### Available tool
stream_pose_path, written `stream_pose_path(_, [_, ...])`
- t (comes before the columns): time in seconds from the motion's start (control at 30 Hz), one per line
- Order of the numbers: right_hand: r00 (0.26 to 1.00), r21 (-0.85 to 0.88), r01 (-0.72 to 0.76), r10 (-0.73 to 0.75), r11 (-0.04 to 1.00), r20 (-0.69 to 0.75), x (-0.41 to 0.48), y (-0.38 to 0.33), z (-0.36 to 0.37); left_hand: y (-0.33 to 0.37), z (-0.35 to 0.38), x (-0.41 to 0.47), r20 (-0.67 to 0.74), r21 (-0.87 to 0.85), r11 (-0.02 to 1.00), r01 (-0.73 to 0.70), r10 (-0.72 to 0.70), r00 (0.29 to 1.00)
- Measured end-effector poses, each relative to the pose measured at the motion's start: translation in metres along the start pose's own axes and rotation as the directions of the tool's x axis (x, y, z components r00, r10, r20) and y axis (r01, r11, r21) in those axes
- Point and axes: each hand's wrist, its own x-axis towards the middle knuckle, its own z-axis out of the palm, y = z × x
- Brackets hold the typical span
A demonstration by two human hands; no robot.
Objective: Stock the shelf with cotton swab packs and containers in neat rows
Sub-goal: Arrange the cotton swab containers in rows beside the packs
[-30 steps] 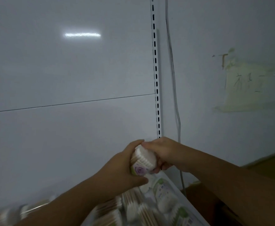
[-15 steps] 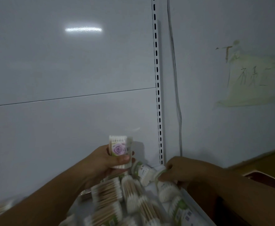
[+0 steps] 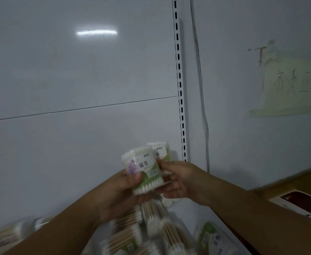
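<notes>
**Mia:** What is the person doing?

**Ben:** Picking up cotton swab packs to put in a row. The left hand [image 3: 121, 192] grips a purple-flower pack [image 3: 141, 173], with the thumb pressed on its front. The right hand [image 3: 180, 179] is curled round a second pack [image 3: 160, 150] just behind the first one.

**Mia:** Where are those packs?

**Ben:** Up in the air, above the shelf [image 3: 189, 212] and close to the white back panel [image 3: 77, 153]. They are not on the shelf yet.

**Mia:** So what comes next?

**Ben:** I think both packs have to go down standing up, side by side, with the labels facing out. First they need a free spot, because a pile of packs [image 3: 151, 230] lies all jumbled right under the hands.

**Mia:** Is the job nearly done?

**Ben:** No, I would say it has just begun. I see no neat row anywhere.

**Mia:** How many things are there?

**Ben:** Two hands and two packs held up. The pile is too blurry to count, but I think there are more than five, and many have wooden sticks. There is also one slotted rail [image 3: 180, 89], one cable [image 3: 200, 89], one paper note [image 3: 289, 80] on the wall and one box [image 3: 302, 201] at the right.
</notes>
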Motion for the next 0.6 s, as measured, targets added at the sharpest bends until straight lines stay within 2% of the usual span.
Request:
stream_pose_path(0.1, [0.994, -0.076, 0.042, -0.034, 0.996, 0.104, 0.002, -0.004, 0.008, 0.004, -0.001, 0.002, -0.058, -0.044, 0.994, -0.096, 0.093, 0.994])
stream_pose_path(0.17, [0.986, -0.126, 0.013, 0.008, 0.992, 0.168, 0.004, -0.007, 0.009, 0.006, -0.004, 0.0, -0.08, -0.118, 0.988, -0.099, 0.09, 0.993])
stream_pose_path(0.27, [0.968, -0.298, 0.029, 0.048, 0.954, 0.246, 0.01, -0.009, 0.005, 0.007, -0.008, -0.008, -0.064, -0.151, 0.987, -0.059, 0.049, 0.997])
stream_pose_path(0.33, [0.983, -0.369, 0.037, 0.033, 0.929, 0.182, 0.017, -0.008, 0.002, 0.007, -0.011, -0.015, -0.089, -0.142, 0.989, -0.039, 0.026, 0.996])
stream_pose_path(0.37, [0.995, -0.416, 0.04, 0.002, 0.909, 0.1, 0.022, -0.007, -0.001, 0.006, -0.013, -0.019, -0.113, -0.136, 0.99, -0.033, 0.018, 0.993])
stream_pose_path(0.4, [0.998, -0.513, 0.064, -0.066, 0.856, 0.013, 0.027, -0.002, -0.006, 0.005, -0.015, -0.023, -0.145, -0.13, 0.991, -0.028, 0.009, 0.989])
stream_pose_path(0.43, [0.986, -0.652, 0.09, -0.161, 0.753, -0.049, 0.032, 0.003, -0.011, 0.004, -0.017, -0.027, -0.179, -0.121, 0.992, -0.026, 0.003, 0.984])
stream_pose_path(0.5, [0.966, -0.847, 0.084, -0.253, 0.524, -0.061, 0.043, 0.018, -0.024, 0.003, -0.023, -0.037, -0.235, -0.101, 0.994, -0.033, 0.008, 0.972])
stream_pose_path(0.6, [0.988, -0.963, -0.112, -0.075, 0.246, -0.134, 0.056, 0.042, -0.038, 0.009, -0.03, -0.054, -0.279, -0.097, 0.993, -0.066, 0.037, 0.96])
